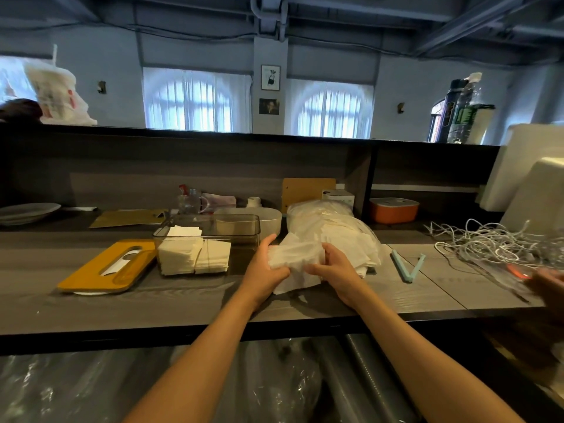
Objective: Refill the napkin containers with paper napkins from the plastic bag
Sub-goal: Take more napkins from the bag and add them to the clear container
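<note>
The left hand [266,271] and right hand [334,271] both grip a bunch of napkins [294,259] at the bag [332,230] mouth, mid-counter. Squaring the bunch first should help it drop flat into the clear container [241,230], just left.

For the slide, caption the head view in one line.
Both hands, left hand and right hand, grip a napkin bundle beside the clear container.

two hands [265,270], one plastic bag [332,227], two napkin containers [207,233], one yellow lid [106,267]
</note>
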### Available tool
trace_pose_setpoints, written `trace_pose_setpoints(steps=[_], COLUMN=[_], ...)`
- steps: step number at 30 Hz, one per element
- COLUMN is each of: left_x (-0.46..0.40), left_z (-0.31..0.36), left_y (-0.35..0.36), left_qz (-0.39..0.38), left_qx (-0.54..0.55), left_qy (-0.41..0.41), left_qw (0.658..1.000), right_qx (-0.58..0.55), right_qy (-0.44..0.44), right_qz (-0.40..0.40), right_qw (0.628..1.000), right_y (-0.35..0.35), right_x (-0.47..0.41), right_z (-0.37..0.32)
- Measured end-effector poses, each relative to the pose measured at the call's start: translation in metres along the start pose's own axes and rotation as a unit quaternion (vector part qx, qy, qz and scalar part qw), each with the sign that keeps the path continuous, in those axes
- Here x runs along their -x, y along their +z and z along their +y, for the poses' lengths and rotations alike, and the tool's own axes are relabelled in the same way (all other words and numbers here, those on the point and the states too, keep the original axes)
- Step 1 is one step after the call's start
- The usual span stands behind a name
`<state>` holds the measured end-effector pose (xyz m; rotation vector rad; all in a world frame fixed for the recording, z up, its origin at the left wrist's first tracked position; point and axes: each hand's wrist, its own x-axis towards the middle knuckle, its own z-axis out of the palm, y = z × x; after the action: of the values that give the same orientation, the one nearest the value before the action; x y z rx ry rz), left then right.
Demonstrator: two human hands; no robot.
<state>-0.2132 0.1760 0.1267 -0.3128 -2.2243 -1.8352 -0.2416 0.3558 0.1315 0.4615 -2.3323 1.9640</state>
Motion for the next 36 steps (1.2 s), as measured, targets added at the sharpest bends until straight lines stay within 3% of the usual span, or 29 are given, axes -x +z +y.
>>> trace_pose_setpoints(steps=[6,11,16,20,27,32,36], left_x=[0.0012,0.0026,0.0014,0.0007,0.0032,0.0072,0.0091], left_z=[0.0033,0.0006,-0.002,-0.0025,0.0028,0.0051,0.0038], left_y=[-0.0004,-0.0033,-0.0067,-0.0069,-0.003,0.0012,0.0017], left_qz=[-0.02,-0.034,-0.075,-0.103,-0.005,-0.008,0.005], left_qx=[-0.001,0.028,0.05,0.053,-0.041,-0.083,-0.188], left_qy=[0.011,0.033,0.043,0.047,0.055,0.053,0.053], left_qw=[1.0,0.998,0.995,0.992,0.998,0.995,0.981], right_qx=[0.019,0.038,-0.026,0.012,0.03,0.042,0.055], right_qy=[-0.007,-0.005,0.02,0.018,0.004,-0.005,-0.024], right_qz=[-0.069,-0.065,-0.105,-0.108,-0.051,-0.031,0.011], right_qw=[0.997,0.997,0.994,0.994,0.998,0.999,0.998], right_y=[0.002,0.0013,-0.0045,-0.0047,-0.0004,0.0029,0.0041], right_x=[0.004,0.0032,0.0035,0.0029,0.0043,0.0074,0.0108], right_z=[-0.0023,-0.0006,-0.0058,-0.0074,-0.0034,-0.0032,-0.0099])
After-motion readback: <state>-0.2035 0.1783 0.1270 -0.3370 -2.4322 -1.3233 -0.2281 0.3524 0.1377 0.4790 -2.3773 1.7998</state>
